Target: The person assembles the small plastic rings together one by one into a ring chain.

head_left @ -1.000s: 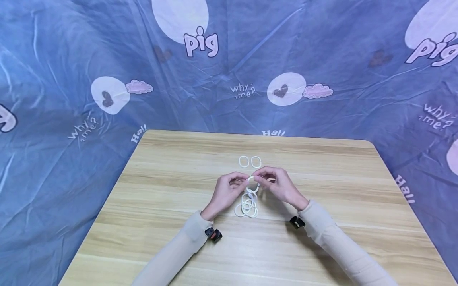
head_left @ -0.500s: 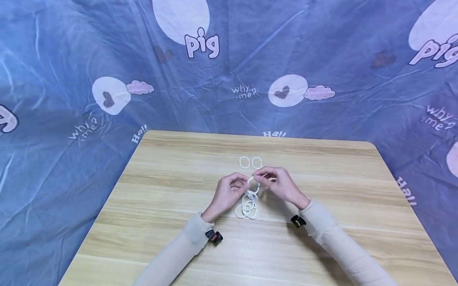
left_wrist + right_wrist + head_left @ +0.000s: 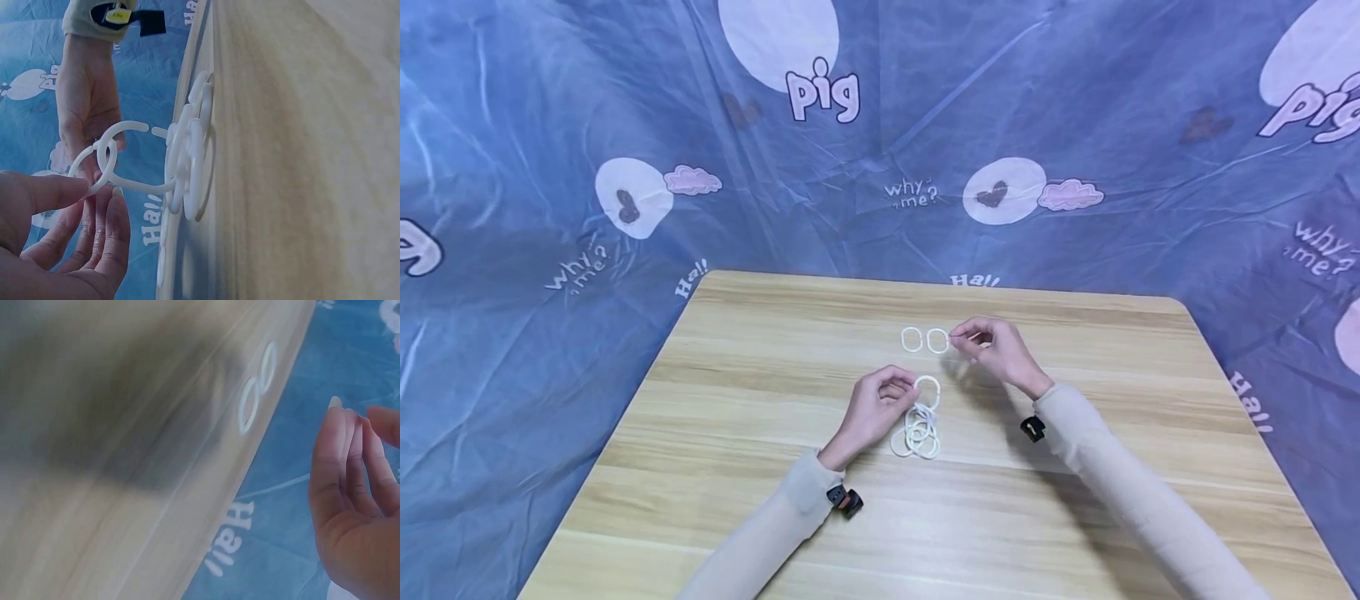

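My left hand (image 3: 872, 408) pinches a white plastic C-shaped link (image 3: 928, 377) between thumb and fingertips. In the left wrist view this held link (image 3: 112, 159) passes through another link (image 3: 140, 186), which has a narrow gap in its side. That one leads down to a heap of joined links (image 3: 196, 150) on the table. My right hand (image 3: 996, 354) is at the right side of two loose oval links, nearest the right one (image 3: 928, 341); the left one (image 3: 902, 340) lies beside it. Its fingers (image 3: 328, 469) are loosely bent, thumb apart from them, with nothing held.
The wooden table (image 3: 737, 358) reaches back to a blue printed curtain (image 3: 850, 217) that hangs behind and at both sides. Dark wrist cameras sit under both sleeves (image 3: 1097, 467). In the right wrist view the loose links (image 3: 242, 409) lie near the far table edge.
My right hand has left the held link and moved up and to the right, to the loose links. My left hand stays in place, still pinching the link.
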Action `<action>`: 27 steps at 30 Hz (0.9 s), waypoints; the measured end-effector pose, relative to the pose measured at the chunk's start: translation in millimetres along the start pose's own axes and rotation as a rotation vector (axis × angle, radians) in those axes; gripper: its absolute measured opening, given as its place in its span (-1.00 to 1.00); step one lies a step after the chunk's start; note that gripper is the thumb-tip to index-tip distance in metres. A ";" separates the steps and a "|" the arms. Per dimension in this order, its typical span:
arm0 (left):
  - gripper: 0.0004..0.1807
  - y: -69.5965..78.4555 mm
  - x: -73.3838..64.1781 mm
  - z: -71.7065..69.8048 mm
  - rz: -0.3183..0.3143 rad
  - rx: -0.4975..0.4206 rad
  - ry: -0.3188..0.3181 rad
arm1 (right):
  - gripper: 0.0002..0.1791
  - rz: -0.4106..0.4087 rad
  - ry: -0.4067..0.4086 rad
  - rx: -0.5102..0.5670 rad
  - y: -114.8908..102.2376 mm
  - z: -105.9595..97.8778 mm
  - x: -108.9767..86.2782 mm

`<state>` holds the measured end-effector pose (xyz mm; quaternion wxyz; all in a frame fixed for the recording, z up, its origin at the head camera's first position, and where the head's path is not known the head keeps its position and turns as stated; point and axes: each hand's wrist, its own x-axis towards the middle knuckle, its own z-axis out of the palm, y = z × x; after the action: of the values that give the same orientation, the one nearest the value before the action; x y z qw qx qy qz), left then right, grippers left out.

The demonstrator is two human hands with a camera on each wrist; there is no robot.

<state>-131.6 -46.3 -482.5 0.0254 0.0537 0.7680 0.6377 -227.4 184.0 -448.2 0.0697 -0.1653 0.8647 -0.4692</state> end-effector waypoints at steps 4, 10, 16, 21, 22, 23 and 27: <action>-0.80 10.1 -4.7 -1.4 -0.012 -0.023 -0.007 | -0.78 0.003 -0.011 -0.080 9.4 -0.5 9.1; -0.82 23.3 -10.7 -3.8 -0.001 -0.039 0.015 | -0.63 0.051 -0.057 -0.109 23.3 3.7 22.1; -0.80 20.3 -7.5 -4.6 -0.006 -0.045 0.010 | -0.46 0.086 -0.086 -0.116 31.7 8.6 32.8; -0.79 4.1 0.1 -2.6 -0.037 -0.046 0.020 | -0.44 0.103 -0.090 -0.121 34.2 8.8 39.5; -0.79 0.2 1.4 -2.7 -0.038 -0.049 0.021 | -0.43 0.103 -0.093 -0.122 34.3 8.8 40.7; -0.79 -2.7 2.6 -3.2 -0.039 -0.053 0.021 | -0.42 0.103 -0.096 -0.128 34.4 9.1 42.0; -0.80 -7.9 4.6 -5.8 -0.028 -0.058 0.015 | -0.39 0.102 -0.108 -0.154 32.9 12.3 47.0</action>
<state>-137.3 -52.8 -489.0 0.0300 0.0372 0.7500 0.6597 -275.3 174.5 -480.8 0.1271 -0.1507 0.9004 -0.3877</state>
